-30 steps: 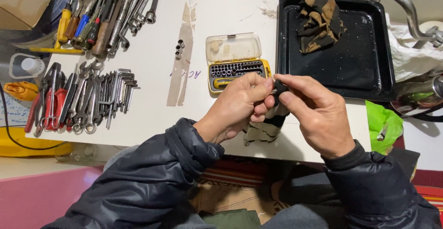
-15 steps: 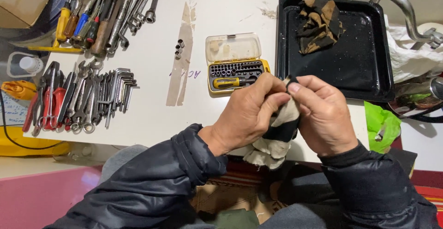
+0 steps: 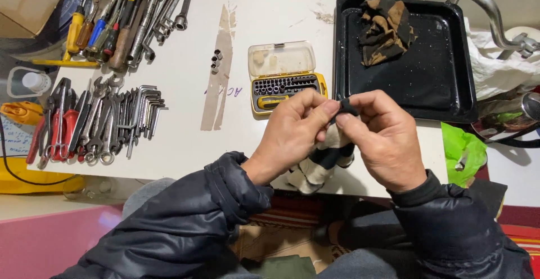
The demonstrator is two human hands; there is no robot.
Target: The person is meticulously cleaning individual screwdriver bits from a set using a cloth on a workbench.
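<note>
Far left on the white counter (image 3: pixel 185 138): pliers and wrenches (image 3: pixel 84 121) in a row, hex keys (image 3: pixel 147 106) beside them, screwdrivers (image 3: pixel 93 28) above. Near the middle, small sockets (image 3: pixel 216 61) and an open yellow bit-set case (image 3: pixel 287 79). Just in front of the case, left hand (image 3: pixel 295 135) and right hand (image 3: pixel 382 138) meeting, fingers (image 3: pixel 329 109) of both pinched together on a small dark part (image 3: pixel 349 107). Beneath the hands, a dirty white work glove (image 3: pixel 318 163) hanging at the counter edge. To the right, a black tray (image 3: pixel 444 76) holding a crumpled dark rag (image 3: pixel 385 28).
</note>
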